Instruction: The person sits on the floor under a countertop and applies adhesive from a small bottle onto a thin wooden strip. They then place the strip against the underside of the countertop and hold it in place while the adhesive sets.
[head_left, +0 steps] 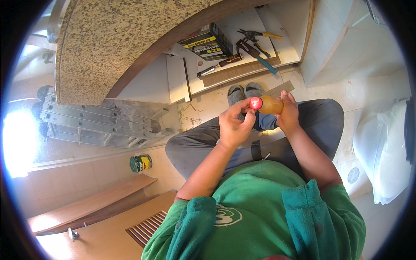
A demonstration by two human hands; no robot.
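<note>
A small amber bottle (272, 105) with a red cap (256, 103) lies sideways between my hands, over my lap. My left hand (234, 125) pinches the red cap between thumb and fingers. The bottle's body rests in the grip of my right hand (289, 112), whose thumb sticks up along its far end. Behind the bottle a flat brownish strip (279, 89) shows in part. Slippers (245, 92) are on the floor just beyond my hands.
On the low cabinet floor stand a black-and-yellow tin (209, 43), a hammer (256, 56), snips (260, 37) and a black-and-orange hand tool (220, 65). Overhead curves a granite countertop (125, 39). To the left are an aluminium ladder (99, 119) and a green tin (141, 163); a wooden door (104, 221) lies lower left.
</note>
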